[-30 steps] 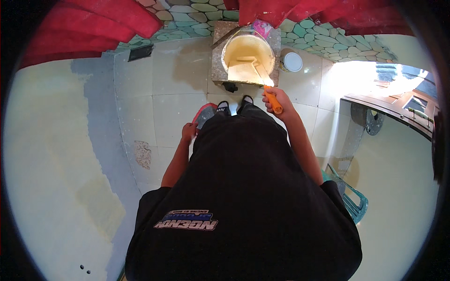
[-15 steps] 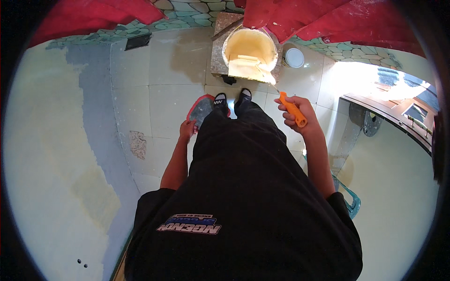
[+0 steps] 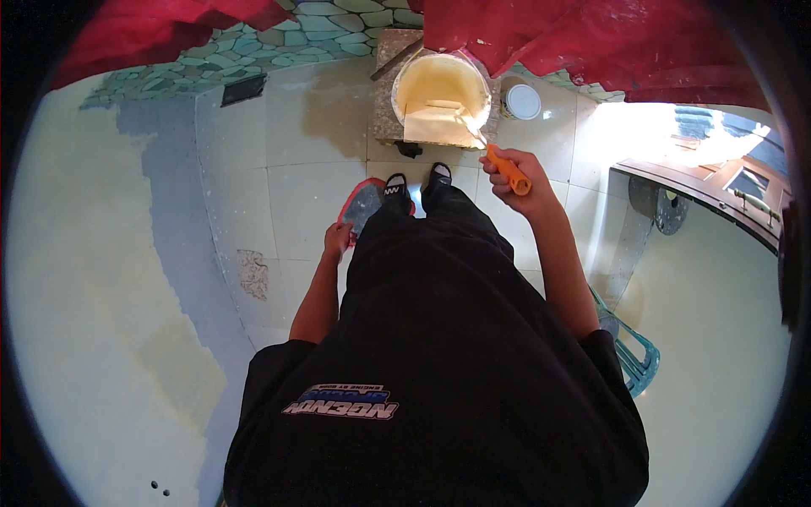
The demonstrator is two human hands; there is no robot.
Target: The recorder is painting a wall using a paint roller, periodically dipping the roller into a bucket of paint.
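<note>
My right hand (image 3: 517, 179) is closed around the orange handle (image 3: 508, 172) of what looks like a paint roller. Its thin rod reaches to the edge of a pale flat board (image 3: 431, 128), which leans in a large bucket (image 3: 439, 80) coated in cream paint. The roller's head blends with the pale paint and is hard to make out. Low by my left thigh hangs my left hand (image 3: 339, 238), over the edge of a grey mat with a red rim (image 3: 359, 203). Its fingers are partly hidden, and whether it holds anything does not show.
The bucket stands on a speckled block (image 3: 385, 118), beside a small white-lidded tub (image 3: 523, 102). Red cloth (image 3: 591, 42) hangs over the stone-patterned wall. A green plastic chair (image 3: 646, 363) stands behind on the right. A partly painted wall (image 3: 93, 279) rises on the left.
My right hand has moved up and slightly left, bringing the orange handle closer to the bucket. My left hand has hardly moved. The view has shifted a little.
</note>
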